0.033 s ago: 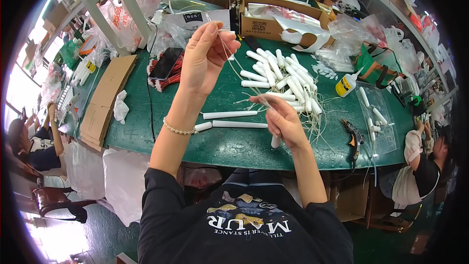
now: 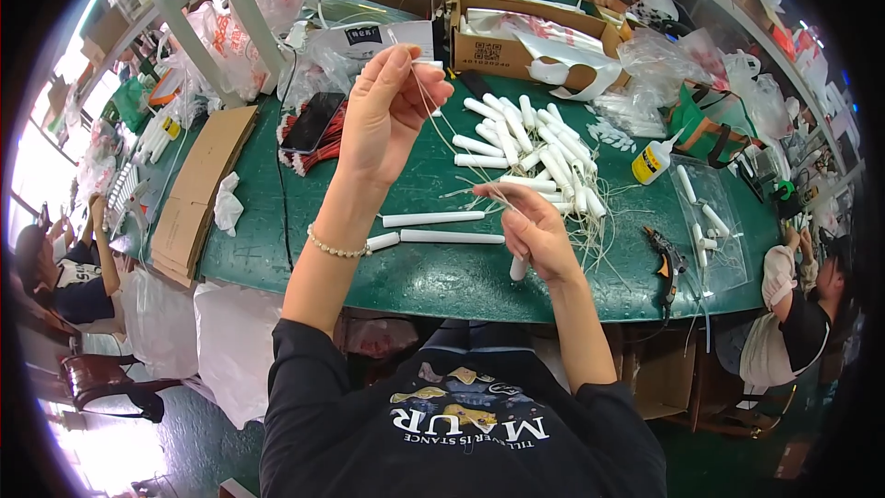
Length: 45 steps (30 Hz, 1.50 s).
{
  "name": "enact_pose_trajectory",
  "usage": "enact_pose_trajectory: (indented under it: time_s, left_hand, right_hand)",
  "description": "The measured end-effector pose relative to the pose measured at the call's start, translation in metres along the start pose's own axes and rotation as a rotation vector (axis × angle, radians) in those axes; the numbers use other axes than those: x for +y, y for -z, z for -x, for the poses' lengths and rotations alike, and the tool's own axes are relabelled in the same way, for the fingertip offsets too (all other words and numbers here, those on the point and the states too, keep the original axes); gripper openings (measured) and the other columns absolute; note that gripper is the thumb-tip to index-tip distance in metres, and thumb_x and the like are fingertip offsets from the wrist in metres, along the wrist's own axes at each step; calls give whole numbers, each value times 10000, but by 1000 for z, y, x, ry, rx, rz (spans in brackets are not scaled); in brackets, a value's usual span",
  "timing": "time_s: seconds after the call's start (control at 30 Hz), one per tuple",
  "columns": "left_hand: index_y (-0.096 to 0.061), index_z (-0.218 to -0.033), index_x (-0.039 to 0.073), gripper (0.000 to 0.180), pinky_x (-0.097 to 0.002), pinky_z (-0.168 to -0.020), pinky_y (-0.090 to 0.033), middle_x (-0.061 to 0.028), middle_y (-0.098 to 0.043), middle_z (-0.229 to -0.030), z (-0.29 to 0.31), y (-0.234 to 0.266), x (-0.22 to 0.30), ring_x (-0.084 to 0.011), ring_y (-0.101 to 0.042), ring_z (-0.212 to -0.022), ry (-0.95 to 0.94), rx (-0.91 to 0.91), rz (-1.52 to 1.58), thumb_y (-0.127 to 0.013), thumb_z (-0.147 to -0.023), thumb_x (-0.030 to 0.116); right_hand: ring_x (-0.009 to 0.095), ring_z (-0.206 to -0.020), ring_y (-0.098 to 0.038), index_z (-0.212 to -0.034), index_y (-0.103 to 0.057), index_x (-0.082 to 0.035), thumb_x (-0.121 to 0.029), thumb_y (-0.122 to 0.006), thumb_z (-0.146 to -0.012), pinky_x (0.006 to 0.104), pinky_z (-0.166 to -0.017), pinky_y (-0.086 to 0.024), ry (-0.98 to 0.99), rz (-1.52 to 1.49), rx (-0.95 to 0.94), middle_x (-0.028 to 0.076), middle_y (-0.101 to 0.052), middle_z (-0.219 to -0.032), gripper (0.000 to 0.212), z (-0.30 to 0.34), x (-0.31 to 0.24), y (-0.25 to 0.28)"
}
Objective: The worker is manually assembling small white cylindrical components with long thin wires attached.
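Green worktable (image 2: 424,281), left hand (image 2: 387,111) pinching pale strands (image 2: 445,133), right hand (image 2: 539,238) gripping white tube (image 2: 519,268)

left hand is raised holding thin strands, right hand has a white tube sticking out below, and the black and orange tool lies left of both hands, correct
Not quite: the black and orange tool lies right of both hands, as the head view shows. The left hand is raised holding thin strands, and the right hand has a white tube sticking out below.

White tubes (image 2: 554,164), cream wires (image 2: 445,130), green tabletop (image 2: 442,281), red wires (image 2: 324,152), black-and-orange tool (image 2: 666,267), black shirt (image 2: 323,424) with multicoloured print
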<state>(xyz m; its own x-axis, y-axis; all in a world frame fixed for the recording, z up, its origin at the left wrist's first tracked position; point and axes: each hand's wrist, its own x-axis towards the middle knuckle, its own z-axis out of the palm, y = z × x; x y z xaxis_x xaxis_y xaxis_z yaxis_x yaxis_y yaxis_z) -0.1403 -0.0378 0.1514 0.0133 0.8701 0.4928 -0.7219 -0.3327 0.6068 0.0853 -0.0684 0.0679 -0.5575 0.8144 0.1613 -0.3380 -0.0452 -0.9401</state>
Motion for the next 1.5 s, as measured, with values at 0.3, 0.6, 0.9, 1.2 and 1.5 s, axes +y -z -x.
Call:
enact_pose_trajectory:
  time_s: [0.3, 0.6, 0.9, 1.2, 1.5]
  left_hand:
    - [-590, -1041, 79, 184, -314, -754, -525, -82, -678, -841, 9, -11, 1, -198, -662, -773, -28, 12, -27, -563, -931, 224]
    - [-576, -981, 72, 134, -286, -749, -516, -90, -680, -865, 7, -13, -5, -174, -664, -775, -68, 191, -228, -572, -927, 194]
    - [-569, -956, 72, 139, -262, -731, -499, -93, -675, -876, -6, -7, -6, -170, -653, -778, 35, 237, -352, -591, -915, 203]
    - [-613, -1013, 67, 175, -221, -678, -499, -91, -678, -964, -3, 5, -25, -145, -655, -830, 139, 362, -346, -595, -911, 208]
    - [-551, -1150, 31, 248, -255, -756, -548, -119, -643, -1083, -4, 30, -35, -189, -650, -937, 412, 338, -169, -526, -944, 167]
  right_hand:
    - [49, -469, -420, -1091, -579, 11, -117, -621, -874, 168, -420, -343, 38, -214, 74, 82, -556, -836, 256, 10, 13, 12]
    - [48, -543, -439, -1135, -609, -11, -112, -523, -921, 163, -475, -344, 20, -85, 259, 14, -532, -720, 251, 16, -1, 8]
    - [25, -563, -449, -1085, -634, 22, -119, -576, -900, 166, -479, -347, -62, 218, 157, -27, -548, -691, 239, 26, -10, 4]
    - [46, -566, -493, -1031, -619, 31, -115, -520, -936, 169, -483, -383, -64, 120, 240, 11, -572, -694, 200, 29, 2, 20]
    - [56, -519, -448, -1028, -584, 54, -149, -506, -942, 176, -459, -361, -203, -227, 157, 12, -525, -653, 233, 30, 8, 42]
